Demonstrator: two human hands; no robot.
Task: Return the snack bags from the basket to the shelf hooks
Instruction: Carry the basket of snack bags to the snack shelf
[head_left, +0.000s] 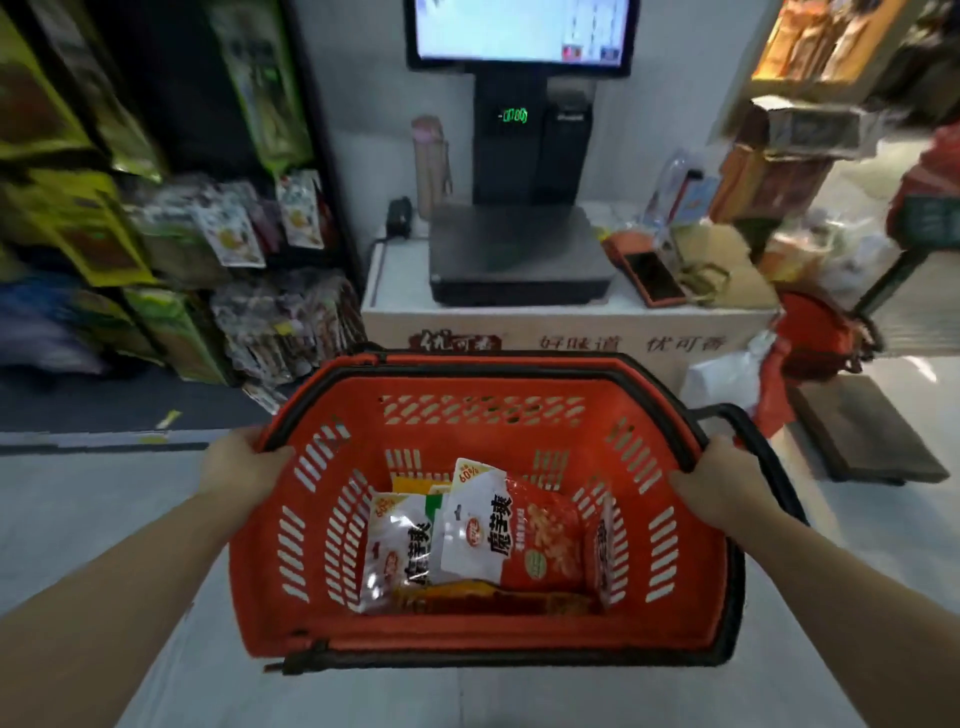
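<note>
Both hands clasp the rim of an orange plastic shopping basket (519, 631): the left hand (244, 462) curls over the rim at the far left corner, and the right hand (717, 483) curls over the rim on the right side, beside the black carry handle (748, 431) that lies folded outward past the knuckles. Fingers on each side wrap the edge closely, with no slack visible; a two-sided hold of this kind probably keeps the basket level and its open top turned toward the person. Between the hands, on the basket floor, lie the snack bags: a white-and-orange bag (514, 530) uppermost, a second white bag (397, 551) under it toward the left hand, and yellow packaging (467, 592) beneath both; how many bags there are in all cannot be told. Beyond the left hand, hanging rows of packets (234, 234) mark the shelf hooks, well apart from the basket. Straight ahead, past the far rim, stands a counter (571, 327) carrying a weighing scale (519, 254) with a screen (519, 31). No bag has yet left the basket, so the task appears to be at its start, and one hand must release the rim before any bag can be lifted.
</note>
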